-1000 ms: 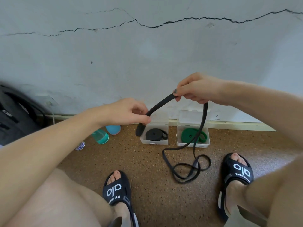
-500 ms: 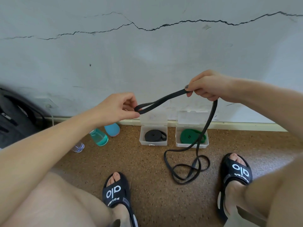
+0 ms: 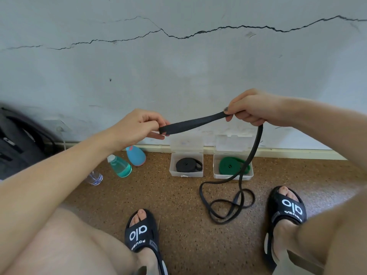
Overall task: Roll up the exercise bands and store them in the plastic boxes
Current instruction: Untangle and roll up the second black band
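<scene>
A long black exercise band [image 3: 193,123] stretches flat between my two hands. My left hand [image 3: 139,126] pinches its looped end. My right hand [image 3: 248,109] grips it further along, and from there the band hangs down and lies in loose loops on the floor [image 3: 228,205]. Two open clear plastic boxes stand against the wall. The left box [image 3: 186,174] holds a rolled black band [image 3: 187,164]. The right box [image 3: 216,174] holds a rolled green band [image 3: 230,165], partly crossed by the hanging black band.
A teal bottle [image 3: 120,165], a blue container [image 3: 136,154] and a clear bottle [image 3: 95,178] lie at the left by the wall. A dark bag [image 3: 17,143] sits far left. My feet in black slides [image 3: 142,233] [image 3: 286,211] rest on the brown speckled floor.
My left hand has lifted the band's end from a drooping bend, and the stretch between my hands now lies flat and taut. The loops on the floor have barely shifted.
</scene>
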`<state>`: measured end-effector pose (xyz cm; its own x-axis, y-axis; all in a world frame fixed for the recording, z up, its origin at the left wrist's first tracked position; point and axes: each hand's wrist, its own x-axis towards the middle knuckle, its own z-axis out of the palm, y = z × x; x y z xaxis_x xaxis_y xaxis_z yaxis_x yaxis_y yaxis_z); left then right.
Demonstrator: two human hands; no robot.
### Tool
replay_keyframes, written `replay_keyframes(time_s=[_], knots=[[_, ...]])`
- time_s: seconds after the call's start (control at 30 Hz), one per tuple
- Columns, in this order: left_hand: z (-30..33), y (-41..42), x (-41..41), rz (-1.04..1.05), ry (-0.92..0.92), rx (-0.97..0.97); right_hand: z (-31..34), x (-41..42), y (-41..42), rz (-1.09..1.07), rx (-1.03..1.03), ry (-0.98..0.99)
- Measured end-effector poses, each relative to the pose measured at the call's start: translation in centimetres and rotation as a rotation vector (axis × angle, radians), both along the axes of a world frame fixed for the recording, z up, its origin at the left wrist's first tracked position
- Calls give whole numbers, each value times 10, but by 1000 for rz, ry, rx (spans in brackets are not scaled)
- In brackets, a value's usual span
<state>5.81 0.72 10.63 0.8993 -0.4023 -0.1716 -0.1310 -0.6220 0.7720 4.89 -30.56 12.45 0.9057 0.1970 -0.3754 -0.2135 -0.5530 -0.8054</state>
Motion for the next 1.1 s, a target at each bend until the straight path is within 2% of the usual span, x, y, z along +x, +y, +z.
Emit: replay_keyframes(time_s=[0.07, 0.13, 0.23, 0.37, 0.43, 0.5, 0.57, 0.63, 0.7, 0.77, 0.83, 1.1], knots=[[-1, 1, 2, 46, 101, -88, -2, 0, 2, 8, -6, 15], [0, 2, 2, 85, 128, -154, -5, 0, 2, 22, -22, 21], [2, 3, 2, 117, -36, -111, -10, -1, 5, 63, -47, 51], [10, -3, 2, 170, -141, -237, -22, -11, 20, 219, -156, 192], [16, -9, 1, 170, -178, -281, -28, -18, 34, 311, -286, 227], [19, -16, -2, 138, -222, -277, -33, -21, 47, 420, -528, 110], [20, -21, -4, 85, -278, -193, -31, -22, 59, 399, -634, -88], [18, -26, -6, 28, -332, -98, -22, -19, 69, 185, -410, -204], [17, -31, -8, 4, -358, -64, -8, -20, 81, -1, -6, -155], [16, -35, -9, -15, -378, -50, 2, -24, 90, -76, 256, -86], [17, -38, -10, -38, -410, -40, 5, -28, 95, -82, 310, -82], [22, -44, -15, -66, -458, -24, 7, -30, 92, -101, 301, -122]])
